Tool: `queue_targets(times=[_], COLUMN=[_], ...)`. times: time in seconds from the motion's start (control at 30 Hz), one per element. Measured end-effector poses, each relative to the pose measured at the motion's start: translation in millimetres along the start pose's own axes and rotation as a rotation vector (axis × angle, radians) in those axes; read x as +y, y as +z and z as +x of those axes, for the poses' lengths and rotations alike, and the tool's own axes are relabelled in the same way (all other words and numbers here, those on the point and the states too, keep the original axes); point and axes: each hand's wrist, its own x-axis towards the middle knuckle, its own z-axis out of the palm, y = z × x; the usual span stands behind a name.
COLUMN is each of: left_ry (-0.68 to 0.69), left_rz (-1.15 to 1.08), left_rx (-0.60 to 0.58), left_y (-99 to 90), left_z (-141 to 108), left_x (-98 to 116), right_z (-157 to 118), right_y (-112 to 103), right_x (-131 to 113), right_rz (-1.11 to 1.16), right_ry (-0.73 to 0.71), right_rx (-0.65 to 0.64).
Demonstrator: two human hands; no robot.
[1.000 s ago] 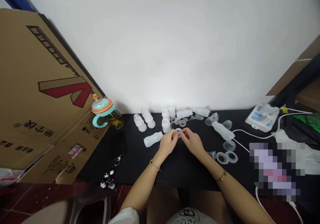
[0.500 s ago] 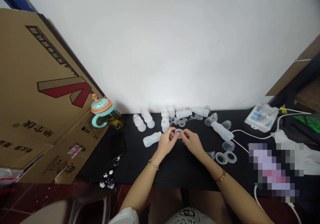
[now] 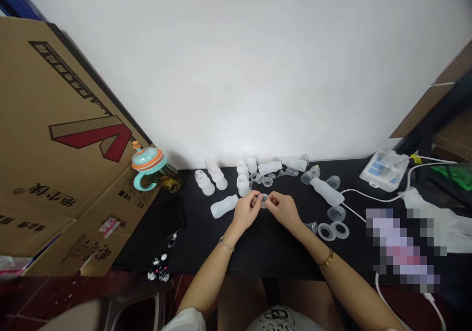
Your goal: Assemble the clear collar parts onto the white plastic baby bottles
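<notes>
Between my two hands, over the black table (image 3: 236, 252), is a small translucent ring (image 3: 264, 199). My left hand (image 3: 248, 207) pinches its left edge, fingers closed. My right hand (image 3: 281, 208) grips the opposite edge with thumb and fingertips. A frosted white bottle (image 3: 224, 206) lies on its side just left of my left hand. Behind the hands are an open-necked white bottle (image 3: 243, 185) standing upright and several small clear rings, one of them a loose ring (image 3: 267, 181). Two wider rings, including a flat clear ring (image 3: 326, 231), lie right of my right forearm.
Capped bottles (image 3: 205, 182) stand at the back left, near a lidded drinking cup (image 3: 152, 167) and a phone (image 3: 173, 216). Further right are a lying bottle (image 3: 326, 192), clear domed covers (image 3: 336, 213), a white cable (image 3: 372, 198) and a plastic case (image 3: 384, 170). A large cardboard box (image 3: 55, 164) borders the left.
Both hands keep hold of the small ring, and their fingers have shifted slightly on it. The whole view has tilted a little; the things on the table lie as before.
</notes>
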Motion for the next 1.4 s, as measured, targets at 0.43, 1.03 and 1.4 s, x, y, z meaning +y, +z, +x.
queue_targets(times=[0.43, 1.03, 1.4], left_ry=[-0.027, -0.013, -0.063], left_rz=[0.016, 0.084, -0.029], left_rx=[0.006, 0.018, -0.051], left_y=[-3.2, -5.0, -3.0], left_z=[2.1, 0.2, 0.0], left_x=[-1.2, 9.3, 2.1], right_z=[-1.2, -3.5, -2.4], right_y=[-0.6, 0.8, 0.7], right_x=[-2.6, -3.8, -4.2], right_rz=[-0.121, -0.016, -0.118], right_ry=[-0.001, -0.033, -0.105], right_rx=[-0.096, -0.113, -0.115])
